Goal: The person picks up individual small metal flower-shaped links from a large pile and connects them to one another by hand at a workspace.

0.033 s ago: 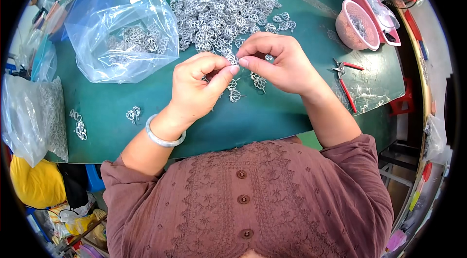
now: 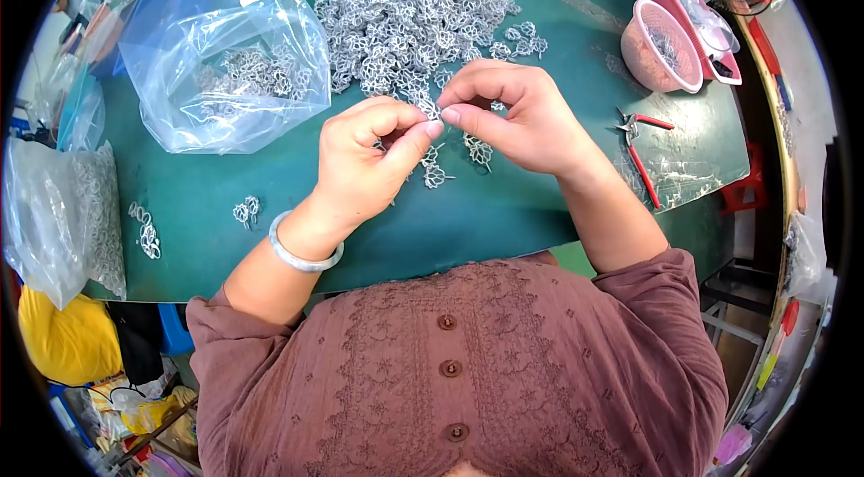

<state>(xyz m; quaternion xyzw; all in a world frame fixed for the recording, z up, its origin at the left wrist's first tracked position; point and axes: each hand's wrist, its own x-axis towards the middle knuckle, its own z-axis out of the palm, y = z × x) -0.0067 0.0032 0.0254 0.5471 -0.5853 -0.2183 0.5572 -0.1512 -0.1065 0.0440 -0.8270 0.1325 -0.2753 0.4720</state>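
Note:
My left hand, with a pale bangle on its wrist, is closed in a pinch on a small silvery openwork metal piece. The thumb and forefinger of my right hand are pinched together against the same spot; the fingertips hide most of what they grip. Just beyond both hands rises a large heap of similar flower-shaped metal pieces. A few loose ones, such as a flower-shaped piece, lie below and between my hands.
A clear plastic bag of metal pieces lies open at left, near another filled bag. Loose oval rings lie at the front left. Red-handled pliers and a pink basket are on the right of the green table.

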